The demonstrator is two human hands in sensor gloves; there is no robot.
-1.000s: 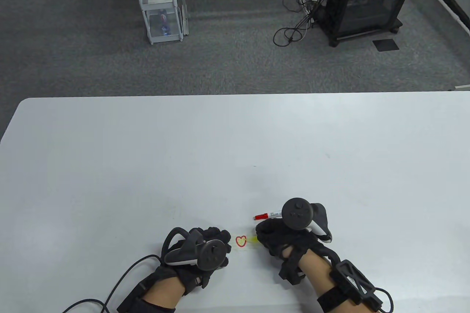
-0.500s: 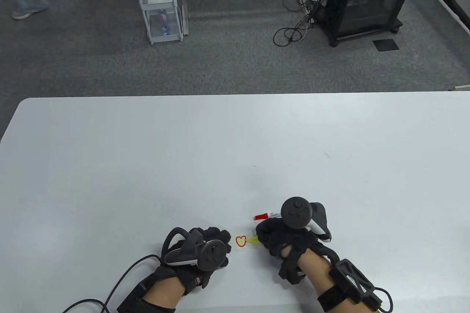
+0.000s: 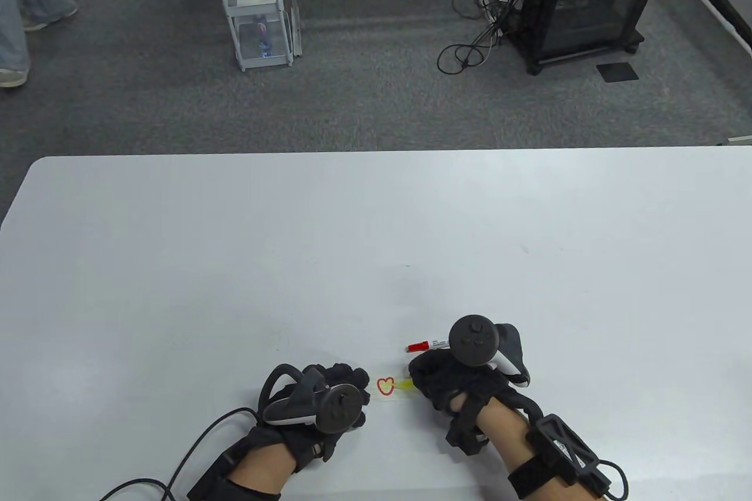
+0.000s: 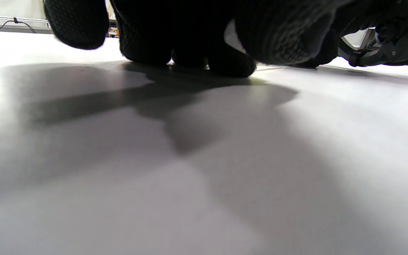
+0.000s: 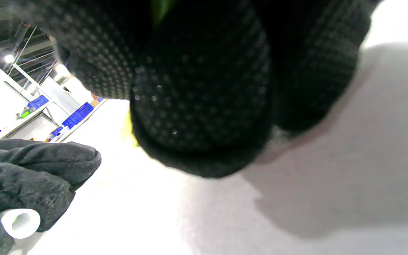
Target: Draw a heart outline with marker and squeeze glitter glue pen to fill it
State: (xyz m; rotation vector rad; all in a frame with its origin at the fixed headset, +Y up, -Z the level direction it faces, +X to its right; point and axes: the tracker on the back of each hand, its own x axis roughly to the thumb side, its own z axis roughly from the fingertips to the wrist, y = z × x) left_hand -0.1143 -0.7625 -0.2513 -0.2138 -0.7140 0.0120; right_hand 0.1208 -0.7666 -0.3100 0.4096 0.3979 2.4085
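The right hand (image 3: 455, 386) pinches the yellow-green glitter glue pen (image 3: 405, 385), tip pointing left at the small red heart outline (image 3: 385, 386); the left hand (image 3: 329, 395), curled, rests opposite, its hold unclear.

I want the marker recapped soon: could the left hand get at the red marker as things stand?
Probably not directly. The red marker lies beyond the right hand, partly under its tracker, while the left hand rests across the heart and seems to hold something white.

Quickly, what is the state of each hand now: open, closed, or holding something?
Left hand: fingers curled, resting on the table; it seems to hold a small white cap.
Right hand: grips the yellow glitter glue pen, tip at the heart outline.
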